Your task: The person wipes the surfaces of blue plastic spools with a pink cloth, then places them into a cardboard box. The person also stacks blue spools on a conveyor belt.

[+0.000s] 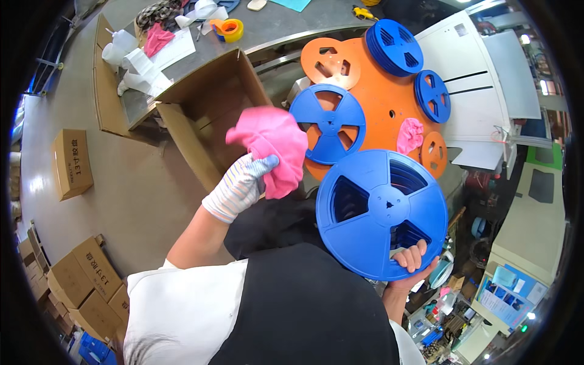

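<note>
We hold a large blue reel (382,214) at its lower rim in our bare right hand (411,263), grip closed on it, just in front of our chest. Our gloved left hand (238,185) clutches a pink cloth (274,146) beside the reel, not touching it, so wiping looks unfinished. More blue reels (328,123) and a second pink cloth (409,135) lie on orange discs (377,91) on the counter (292,24).

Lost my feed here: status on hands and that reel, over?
Left hand, striped glove, grip shut on crumpled pink cloth. Right hand bare, holding large blue plastic reel by its lower rim. Nothing between cloth and reel.
</note>
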A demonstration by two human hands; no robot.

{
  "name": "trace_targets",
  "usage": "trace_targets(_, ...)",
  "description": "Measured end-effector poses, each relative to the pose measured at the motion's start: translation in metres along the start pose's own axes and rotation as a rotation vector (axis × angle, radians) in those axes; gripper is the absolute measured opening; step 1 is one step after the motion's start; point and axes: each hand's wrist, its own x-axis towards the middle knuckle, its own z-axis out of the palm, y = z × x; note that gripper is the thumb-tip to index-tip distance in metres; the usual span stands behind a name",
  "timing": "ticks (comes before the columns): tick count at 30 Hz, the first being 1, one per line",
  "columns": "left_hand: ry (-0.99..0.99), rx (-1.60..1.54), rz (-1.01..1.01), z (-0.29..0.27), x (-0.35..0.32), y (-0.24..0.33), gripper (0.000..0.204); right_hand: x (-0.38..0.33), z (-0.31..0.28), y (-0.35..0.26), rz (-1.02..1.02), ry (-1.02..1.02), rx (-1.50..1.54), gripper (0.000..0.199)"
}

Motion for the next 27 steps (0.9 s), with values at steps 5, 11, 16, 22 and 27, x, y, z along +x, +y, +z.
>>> trace_targets(5,0.08,1.067,-0.055,-0.048,0.003,0.011,0.028,0.001,-0.009,0.008,0.005,0.029,0.041,0.033)
trace_targets(11,0.406,1.34,0.243,-0.088,0.0,0.002,0.035,0.002,-0.005,0.01,0.02,0.001,0.003,0.031)
trace_targets(16,0.639,1.95,0.498,-0.065,-0.009,0.016,0.066,0.005,-0.005,0.012,0.029,-0.012,-0.015,0.03)
trace_targets(22,0.085,0.708,0.545,-0.044,-0.017,0.027,0.041,0.002,-0.012,0.008,0.053,0.004,0.064,0.037)
trace_targets(27,0.18,0.831,0.437,-0.025,0.005,0.013,0.036,-0.002,-0.011,0.014,0.041,-0.124,0.021,0.043)
